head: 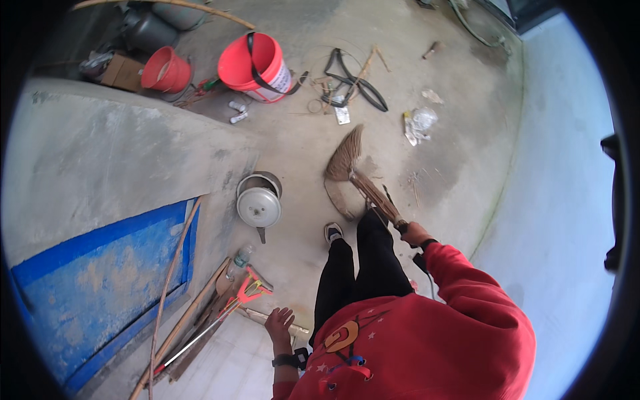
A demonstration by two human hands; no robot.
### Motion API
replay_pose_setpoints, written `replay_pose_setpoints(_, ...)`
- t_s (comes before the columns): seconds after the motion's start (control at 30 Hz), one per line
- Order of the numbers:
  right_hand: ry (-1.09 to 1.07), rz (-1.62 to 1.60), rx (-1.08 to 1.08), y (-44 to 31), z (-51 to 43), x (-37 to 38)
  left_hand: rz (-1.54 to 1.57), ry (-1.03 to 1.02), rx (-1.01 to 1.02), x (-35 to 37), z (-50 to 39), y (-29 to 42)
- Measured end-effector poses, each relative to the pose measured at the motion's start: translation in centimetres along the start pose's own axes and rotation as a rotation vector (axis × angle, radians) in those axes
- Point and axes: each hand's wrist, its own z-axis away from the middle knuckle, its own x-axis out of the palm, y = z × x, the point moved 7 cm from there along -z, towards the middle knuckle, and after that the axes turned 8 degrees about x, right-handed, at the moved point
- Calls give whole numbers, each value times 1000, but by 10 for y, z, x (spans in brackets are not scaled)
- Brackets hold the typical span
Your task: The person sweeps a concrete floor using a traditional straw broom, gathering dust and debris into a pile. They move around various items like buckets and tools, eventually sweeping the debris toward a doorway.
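My right hand [414,234] is closed around the handle of a twig broom [345,157], whose bristles fan out over the concrete floor [300,150] ahead of my feet. A curved brown object [338,200], not clear in kind, lies just beside the broom's neck. Low and to the left, my left hand [280,319] hangs with its fingers apart and holds nothing. Nearest to it is the red and yellow head of a squeeze mop [250,289]. Farther forward on the floor are a crumpled clear plastic bag [422,120] and a tangle of black straps [347,82].
A metal pot with its lid [259,206] stands by the left wall [125,135], near a plastic bottle [242,256]. Wooden poles [182,315] lean beside a blue panel [100,285]. Ahead stand a red bucket [240,65] and a smaller one [172,75]. A pale wall [560,175] bounds the right.
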Motion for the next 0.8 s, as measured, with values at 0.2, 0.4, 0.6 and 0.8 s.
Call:
replay_pose_setpoints(0.2, 116, -34, -44, 69, 96, -17, -43, -139, 11, 12, -38, 2)
replay_pose_setpoints(0.4, 142, -309, 34, 51, 83, 2, -145, -237, 26, 2, -103, 29)
replay_pose_setpoints(0.6, 119, -514, 170, 23, -12, 40, -208, -195, 156, -24, -111, 96)
replay_pose_setpoints(0.8, 116, -317, 360, 151, 42, 130, -204, -170, 161, -52, -98, 80)
